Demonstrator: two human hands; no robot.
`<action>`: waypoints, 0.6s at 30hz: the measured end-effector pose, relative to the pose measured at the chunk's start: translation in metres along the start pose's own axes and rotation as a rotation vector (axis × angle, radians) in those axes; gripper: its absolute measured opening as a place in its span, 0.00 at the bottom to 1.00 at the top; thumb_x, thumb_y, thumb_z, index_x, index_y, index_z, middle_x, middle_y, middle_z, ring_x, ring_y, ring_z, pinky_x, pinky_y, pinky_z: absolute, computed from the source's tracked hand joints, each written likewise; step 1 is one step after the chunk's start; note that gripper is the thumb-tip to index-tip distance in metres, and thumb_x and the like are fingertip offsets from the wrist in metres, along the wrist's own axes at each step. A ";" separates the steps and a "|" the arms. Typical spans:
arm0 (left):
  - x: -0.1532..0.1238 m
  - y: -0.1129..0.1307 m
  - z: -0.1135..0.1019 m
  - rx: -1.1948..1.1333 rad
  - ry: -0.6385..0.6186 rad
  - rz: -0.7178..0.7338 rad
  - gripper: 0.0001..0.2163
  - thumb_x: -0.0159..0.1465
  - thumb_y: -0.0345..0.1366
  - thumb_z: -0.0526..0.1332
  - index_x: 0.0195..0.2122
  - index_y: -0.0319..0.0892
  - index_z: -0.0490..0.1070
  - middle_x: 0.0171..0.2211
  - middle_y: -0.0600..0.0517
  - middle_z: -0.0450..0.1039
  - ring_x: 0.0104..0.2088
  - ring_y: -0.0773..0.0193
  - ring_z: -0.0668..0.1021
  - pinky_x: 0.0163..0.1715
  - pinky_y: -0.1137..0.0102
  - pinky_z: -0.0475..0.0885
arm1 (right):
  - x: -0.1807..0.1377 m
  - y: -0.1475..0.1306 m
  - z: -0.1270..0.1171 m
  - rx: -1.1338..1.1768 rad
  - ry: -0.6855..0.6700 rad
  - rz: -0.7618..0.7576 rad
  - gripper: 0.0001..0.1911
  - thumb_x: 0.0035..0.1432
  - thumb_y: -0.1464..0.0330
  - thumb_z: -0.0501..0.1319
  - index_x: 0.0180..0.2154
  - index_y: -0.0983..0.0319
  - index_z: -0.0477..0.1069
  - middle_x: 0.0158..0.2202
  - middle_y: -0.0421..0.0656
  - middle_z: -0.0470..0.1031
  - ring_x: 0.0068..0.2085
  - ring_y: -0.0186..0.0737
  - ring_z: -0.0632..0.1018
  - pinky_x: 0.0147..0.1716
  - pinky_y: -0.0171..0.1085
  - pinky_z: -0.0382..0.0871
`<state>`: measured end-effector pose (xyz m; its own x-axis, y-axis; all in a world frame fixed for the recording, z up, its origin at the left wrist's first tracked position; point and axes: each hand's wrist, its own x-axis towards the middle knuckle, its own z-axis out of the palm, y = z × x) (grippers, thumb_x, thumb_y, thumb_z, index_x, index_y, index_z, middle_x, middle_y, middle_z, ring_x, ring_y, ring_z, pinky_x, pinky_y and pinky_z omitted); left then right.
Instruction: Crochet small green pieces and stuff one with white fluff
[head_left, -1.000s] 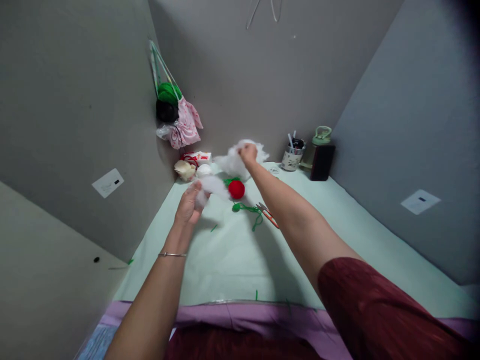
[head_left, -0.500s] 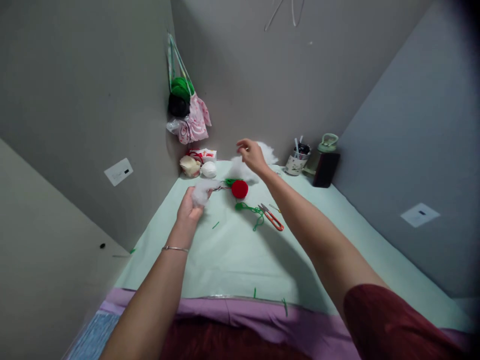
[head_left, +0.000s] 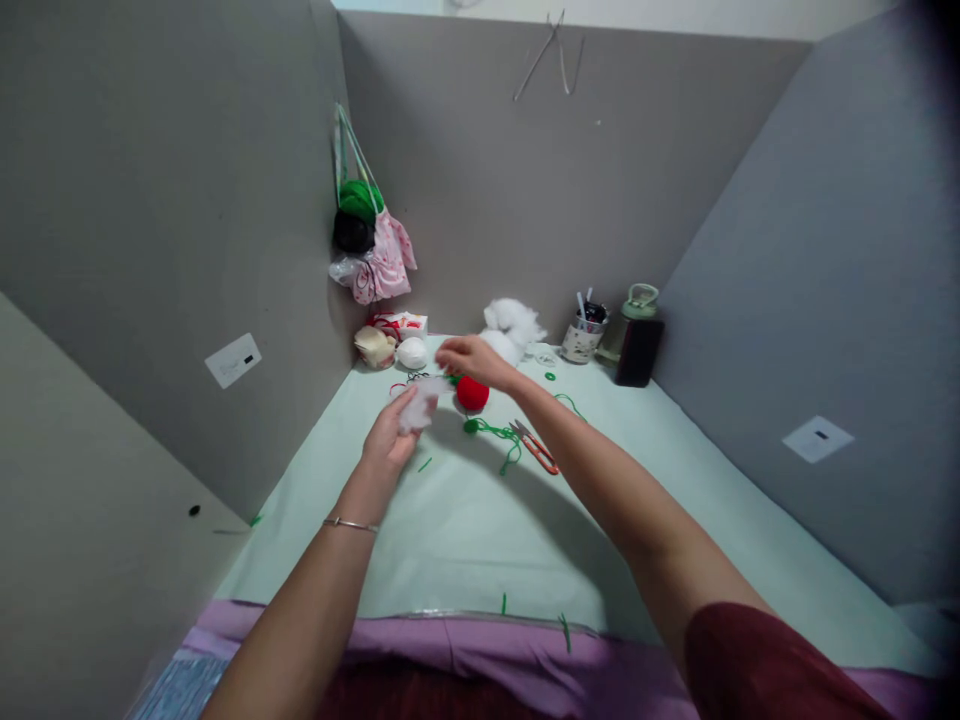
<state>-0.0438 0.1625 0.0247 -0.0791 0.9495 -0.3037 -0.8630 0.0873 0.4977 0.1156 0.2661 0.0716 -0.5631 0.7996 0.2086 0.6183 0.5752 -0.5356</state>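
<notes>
Left hand is raised just above the mint table cover, fingers closed on a tuft of white stuffing. The tuft sticks out past the fingertips toward the right hand; bangle on that wrist.

Right hand is reaching across, palm down, fingers drawn together and pointing left, right above the red crocheted ball. Its fingertips are close to the tuft, but whether they touch it or pinch anything: can't tell, too small and a bit blurred.

The ball sits on the cover, mid-table towards the back, partly hidden by the right hand. A green yarn strand is just in front of it, and orange thread snips lie beside the strand, under the right forearm.

Back of the table:
- loose pile of white stuffing against the rear wall, well apart from the tuft
- white yarn ball, cream lump and red-and-white packet in the left corner
- cup of pens, green-lidded bottle and dark box on the right

A pink bag hangs on the left partition, with green yarn on top. Purple cloth runs along the near edge.
</notes>
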 end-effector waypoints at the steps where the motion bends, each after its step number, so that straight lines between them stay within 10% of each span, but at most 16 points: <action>1: 0.001 0.001 0.000 -0.003 0.027 0.001 0.07 0.68 0.22 0.60 0.43 0.38 0.73 0.32 0.51 0.82 0.30 0.67 0.84 0.32 0.75 0.81 | 0.008 0.015 -0.012 -0.023 0.027 0.086 0.17 0.74 0.63 0.54 0.46 0.67 0.78 0.41 0.47 0.81 0.41 0.42 0.80 0.44 0.41 0.75; 8: 0.007 0.004 -0.009 0.008 0.101 -0.004 0.07 0.67 0.23 0.61 0.44 0.37 0.75 0.31 0.50 0.82 0.28 0.66 0.83 0.29 0.75 0.81 | 0.041 0.082 -0.013 -0.043 0.094 0.351 0.20 0.69 0.61 0.63 0.58 0.62 0.71 0.58 0.50 0.74 0.53 0.47 0.79 0.51 0.51 0.78; 18: 0.008 0.002 -0.010 0.049 0.029 0.032 0.10 0.59 0.19 0.58 0.39 0.36 0.73 0.33 0.47 0.82 0.35 0.62 0.85 0.38 0.71 0.82 | 0.019 0.060 0.002 -0.014 0.309 0.251 0.19 0.69 0.69 0.49 0.54 0.66 0.73 0.43 0.50 0.82 0.38 0.42 0.81 0.44 0.42 0.75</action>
<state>-0.0512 0.1673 0.0149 -0.1211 0.9429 -0.3104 -0.8345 0.0726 0.5462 0.1406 0.3153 0.0415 -0.2033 0.9286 0.3105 0.7246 0.3559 -0.5902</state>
